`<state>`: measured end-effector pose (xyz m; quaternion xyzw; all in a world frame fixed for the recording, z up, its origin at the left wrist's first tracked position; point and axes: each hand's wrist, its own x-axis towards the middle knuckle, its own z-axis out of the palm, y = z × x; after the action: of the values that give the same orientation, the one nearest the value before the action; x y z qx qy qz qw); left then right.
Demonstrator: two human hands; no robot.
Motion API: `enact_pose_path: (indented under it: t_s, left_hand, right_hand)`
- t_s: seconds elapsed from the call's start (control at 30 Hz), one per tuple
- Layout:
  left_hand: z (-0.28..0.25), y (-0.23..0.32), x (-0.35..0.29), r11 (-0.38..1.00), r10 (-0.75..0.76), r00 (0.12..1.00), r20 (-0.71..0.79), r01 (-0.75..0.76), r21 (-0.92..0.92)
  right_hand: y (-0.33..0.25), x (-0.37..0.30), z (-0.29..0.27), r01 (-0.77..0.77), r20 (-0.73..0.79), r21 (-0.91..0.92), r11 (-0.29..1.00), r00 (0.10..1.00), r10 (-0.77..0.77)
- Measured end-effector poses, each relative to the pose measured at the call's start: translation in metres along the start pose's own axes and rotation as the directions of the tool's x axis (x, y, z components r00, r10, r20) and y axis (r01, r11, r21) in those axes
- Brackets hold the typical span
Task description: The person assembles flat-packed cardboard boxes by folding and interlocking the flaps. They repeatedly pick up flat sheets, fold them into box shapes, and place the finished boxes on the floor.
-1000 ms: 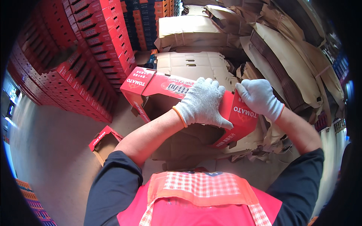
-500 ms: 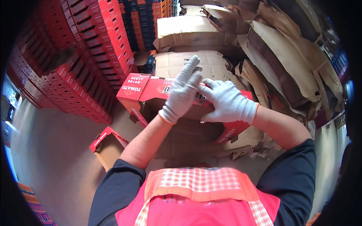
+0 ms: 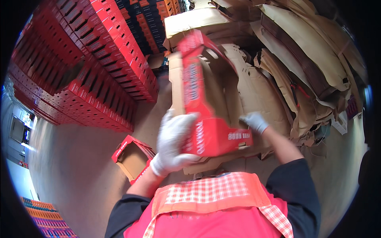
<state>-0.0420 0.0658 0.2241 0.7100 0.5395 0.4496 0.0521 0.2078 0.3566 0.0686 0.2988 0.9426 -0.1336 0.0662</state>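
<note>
Cardboard box (image 3: 194,91) touches left hand (image 3: 174,139), right hand (image 3: 255,121) near opposite side.

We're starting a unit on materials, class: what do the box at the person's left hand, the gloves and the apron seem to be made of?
Box: cardboard, by its thin folded walls and bare brown inside; outside printed red, smooth, perhaps slightly glossy.
Gloves: probably knitted fabric, matte off-white, close-fitting; blur hides the weave.
Apron: seemingly woven cloth, matte, judging by its checks and soft drape.

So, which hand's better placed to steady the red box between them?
Left, likely: left hand lies against the red box at its near end; right hand is by the right side, contact unclear.
</note>
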Motion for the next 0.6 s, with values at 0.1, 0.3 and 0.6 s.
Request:
enact_pose_path:
  t_s: [0.1, 0.3, 0.6]
  left_hand:
    - [0.025, 0.017, 0.056, 0.930, 0.144, 0.934, 0.327, -0.240, 0.278]
    - [0.098, 0.038, 0.116, 0.908, 0.396, 0.897, 0.197, -0.415, 0.063]
    - [0.174, 0.037, 0.095, 0.861, -0.020, 0.945, -0.327, -0.150, -0.485]
  right_hand:
    - [0.009, -0.001, 0.017, -0.385, -0.027, 0.082, 0.919, 0.921, 0.388]
    - [-0.011, -0.051, -0.139, 0.613, -0.777, 0.627, 0.480, 0.445, 0.445]
    - [-0.107, -0.108, -0.203, 0.156, -0.445, 0.293, 0.943, 0.895, -0.010]
